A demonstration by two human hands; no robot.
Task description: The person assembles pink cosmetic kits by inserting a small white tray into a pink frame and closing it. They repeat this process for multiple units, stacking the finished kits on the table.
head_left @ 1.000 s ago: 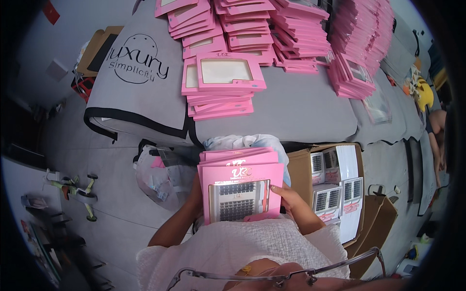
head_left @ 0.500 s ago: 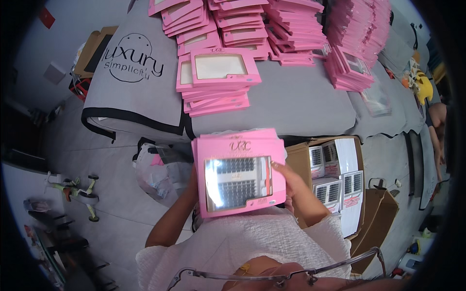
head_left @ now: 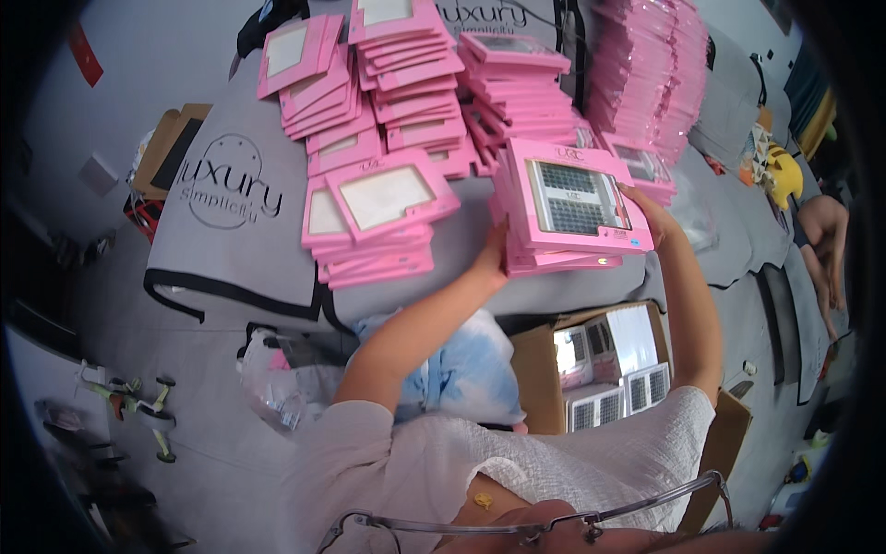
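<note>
Between my two hands is a stack of pink false-lash boxes (head_left: 568,242), held out over the grey sofa. The top box has a clear window showing rows of dark lashes. My left hand (head_left: 497,249) grips the stack's left side, fingers partly hidden by it. On the right side, my right hand (head_left: 650,218) is closed round the edge, its thumb near the top box. To the left lies a low pile of pink window boxes (head_left: 374,263) with pale, blank windows. Taller piles of pink boxes (head_left: 420,92) stand behind.
Plastic-wrapped pink packs (head_left: 646,78) rise at the back right. Below the sofa (head_left: 235,268) stands an open carton (head_left: 538,369) of lash trays (head_left: 646,386). A plastic bag (head_left: 281,383) and a small child's bike (head_left: 138,403) are on the left floor. Another person's legs (head_left: 821,245) show far right.
Both hands have carried the box stack from in front of my body forward and right, over the sofa. My view has shifted, and blue-white cloth now shows below my arms.
</note>
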